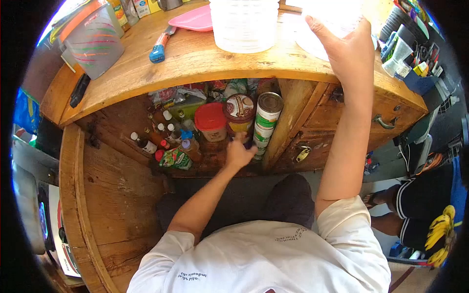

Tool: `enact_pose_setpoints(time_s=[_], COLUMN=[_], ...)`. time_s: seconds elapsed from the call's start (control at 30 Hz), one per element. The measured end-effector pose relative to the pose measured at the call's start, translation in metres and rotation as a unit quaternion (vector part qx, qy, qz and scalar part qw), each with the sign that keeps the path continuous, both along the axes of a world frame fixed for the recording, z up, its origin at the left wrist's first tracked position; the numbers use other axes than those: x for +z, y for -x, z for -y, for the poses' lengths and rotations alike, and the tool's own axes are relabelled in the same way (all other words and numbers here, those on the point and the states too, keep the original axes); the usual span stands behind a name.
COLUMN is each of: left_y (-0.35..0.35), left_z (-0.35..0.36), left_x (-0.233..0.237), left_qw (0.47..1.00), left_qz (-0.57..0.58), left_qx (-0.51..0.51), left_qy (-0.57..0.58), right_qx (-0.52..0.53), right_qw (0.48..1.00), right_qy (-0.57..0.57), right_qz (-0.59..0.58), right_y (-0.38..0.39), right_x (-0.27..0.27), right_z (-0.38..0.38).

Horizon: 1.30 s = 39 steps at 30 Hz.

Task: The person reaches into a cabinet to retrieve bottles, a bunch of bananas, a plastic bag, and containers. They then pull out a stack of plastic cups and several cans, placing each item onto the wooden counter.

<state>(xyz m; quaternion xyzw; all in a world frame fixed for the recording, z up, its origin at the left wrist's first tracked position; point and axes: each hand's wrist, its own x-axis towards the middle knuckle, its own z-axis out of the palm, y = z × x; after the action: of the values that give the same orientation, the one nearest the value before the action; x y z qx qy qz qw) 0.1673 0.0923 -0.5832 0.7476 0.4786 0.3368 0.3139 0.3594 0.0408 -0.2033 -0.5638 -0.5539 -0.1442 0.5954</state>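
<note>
Inside the low cupboard, my left hand [238, 153] reaches to the front of a tub with a brown lid [239, 107]. Its fingers curl at a small dark thing that is mostly hidden and slightly blurred. A stack of green-and-white cans [266, 122] stands just to the right of this hand, and a red-lidded tub [211, 121] to the left. Up on the counter, my right hand [349, 53] has thumb and fingers spread around a white container [317, 36], washed out by glare. A tall white ribbed tub [244, 27] stands left of it.
Several bottles [168, 129] and a green packet [176, 158] crowd the cupboard's left side. The cupboard door [117, 195] hangs open. On the wooden counter [195, 63] lie a blue-handled knife [159, 51] and a pink dish [193, 19]. Another person's legs [391, 210] and bananas [442, 234] are at right.
</note>
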Motion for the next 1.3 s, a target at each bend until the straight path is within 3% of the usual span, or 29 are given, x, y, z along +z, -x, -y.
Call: enact_pose_setpoints(time_s=[0.03,0.17,0.23,0.27,0.33,0.37,0.43,0.47,0.53,0.6,0.73,1.0,1.13,1.23,1.3], left_y=[-0.006,-0.016,-0.011,-0.006,0.013,0.022,0.034,0.037,0.037,0.033,0.034,0.059,0.062,0.074,0.075], left_z=[0.006,0.010,0.005,-0.005,-0.045,-0.059,-0.097,-0.118,-0.152,-0.172,-0.191,-0.198,-0.181,-0.176,-0.161], left_x=[-0.005,-0.018,-0.026,-0.055,-0.134,-0.138,-0.138,-0.147,-0.159,-0.164,-0.161,-0.116,-0.075,-0.044,-0.010], left_qw=[1.000,1.000,0.994,0.993,0.949,0.948,0.876,0.875,0.800,0.760,0.720,0.685,0.707,0.726,0.720], left_qz=[-0.007,-0.009,0.096,0.099,0.208,0.211,0.156,0.161,0.296,0.337,0.340,0.371,0.491,0.514,0.552], left_qx=[-0.006,0.018,0.038,0.046,0.226,0.230,0.377,0.379,0.374,0.399,0.456,0.451,0.372,0.288,0.284], left_qy=[-0.017,-0.004,0.046,0.046,0.069,0.066,0.256,0.254,0.363,0.388,0.398,0.435,0.348,0.354,0.309], right_qx=[0.018,0.011,-0.005,-0.014,-0.028,-0.047,-0.095,-0.062,-0.031,-0.021,-0.006,0.008,-0.022,-0.025,-0.008], right_qw=[0.998,0.999,0.999,0.999,0.999,0.998,0.993,0.997,0.999,0.999,0.999,0.998,0.998,0.998,0.999], right_qy=[-0.014,-0.013,0.024,0.027,0.028,0.031,0.026,0.025,0.040,0.032,0.034,0.027,0.035,0.029,0.017], right_qz=[-0.059,-0.047,0.035,0.022,0.019,0.012,0.063,0.035,0.000,-0.015,-0.033,-0.058,-0.047,-0.047,-0.047], right_y=[0.008,0.006,-0.006,-0.005,-0.005,-0.006,-0.010,-0.010,0.000,0.001,-0.002,0.004,0.002,0.003,0.002], right_x=[0.002,-0.001,-0.004,-0.004,-0.006,-0.007,-0.009,-0.009,-0.006,-0.006,-0.007,-0.004,-0.004,-0.004,-0.004], right_z=[0.003,0.002,-0.003,-0.003,-0.005,-0.005,-0.006,-0.006,-0.002,-0.005,-0.005,-0.002,-0.002,-0.001,-0.002])
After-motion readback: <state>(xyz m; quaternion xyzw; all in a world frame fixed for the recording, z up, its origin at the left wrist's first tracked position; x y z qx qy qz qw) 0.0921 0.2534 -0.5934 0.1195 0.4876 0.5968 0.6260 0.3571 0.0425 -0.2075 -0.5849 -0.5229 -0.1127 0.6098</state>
